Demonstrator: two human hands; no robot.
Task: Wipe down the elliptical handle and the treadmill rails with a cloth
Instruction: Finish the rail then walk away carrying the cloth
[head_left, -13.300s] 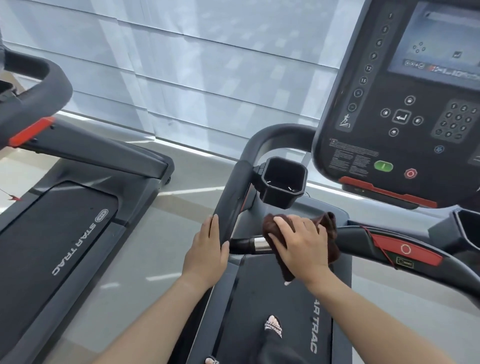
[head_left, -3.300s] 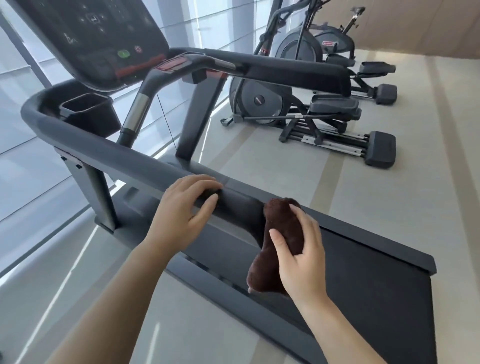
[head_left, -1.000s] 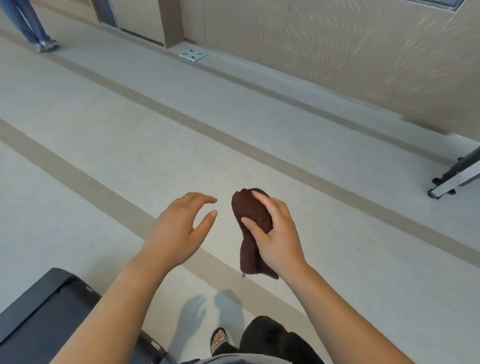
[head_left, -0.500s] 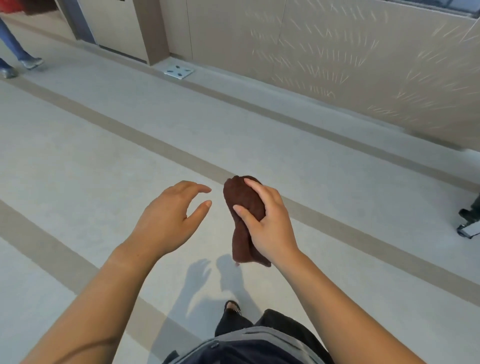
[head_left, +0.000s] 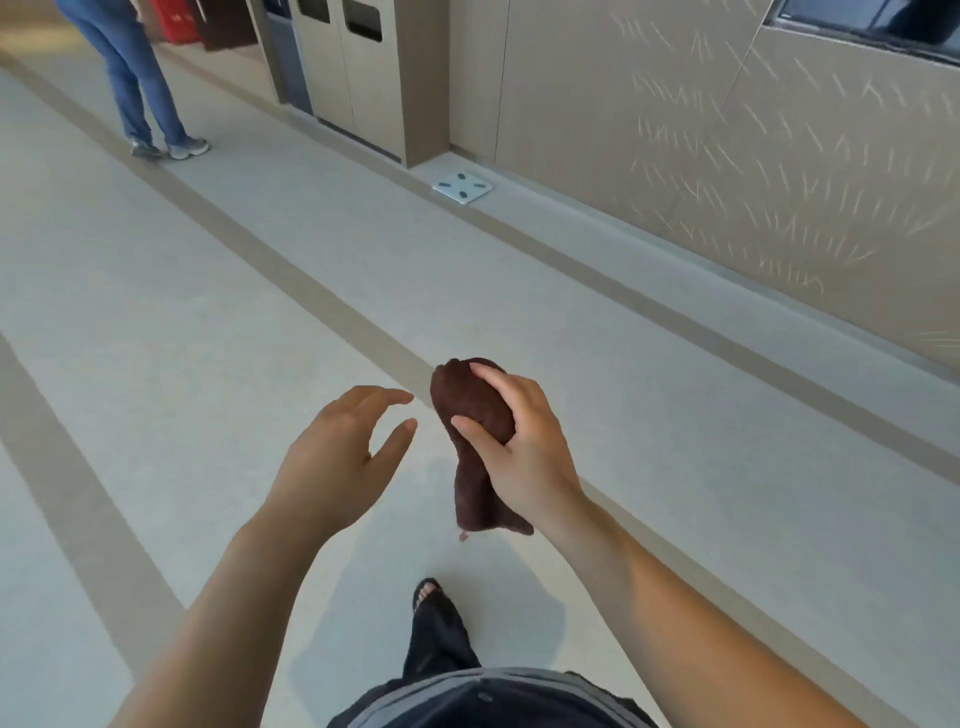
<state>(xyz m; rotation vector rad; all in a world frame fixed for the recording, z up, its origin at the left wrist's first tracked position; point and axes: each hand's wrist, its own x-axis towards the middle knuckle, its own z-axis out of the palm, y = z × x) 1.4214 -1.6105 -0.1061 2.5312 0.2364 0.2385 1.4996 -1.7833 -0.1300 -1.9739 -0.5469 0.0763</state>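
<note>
A dark brown cloth (head_left: 470, 410) is bunched in my right hand (head_left: 519, 447), which is closed around its middle; the cloth's tail hangs down below my palm. My left hand (head_left: 337, 457) floats just to the left of the cloth, empty, with its fingers curved and apart, not touching it. Both hands are held out over bare floor. No treadmill or elliptical shows in the head view at this moment.
Pale floor with tan stripes (head_left: 291, 291) runs ahead. A beige wall (head_left: 727, 156) lies to the right, with a white bathroom scale (head_left: 461, 185) at its foot and cabinets (head_left: 353, 67) beyond. A person in jeans (head_left: 140, 78) stands far left. My foot (head_left: 428, 592) steps forward.
I have turned away from the treadmill and walked on across the floor; the treadmill and the elliptical have left the view. The wall, the scale and the standing person have come closer. My hands hold the same pose.
</note>
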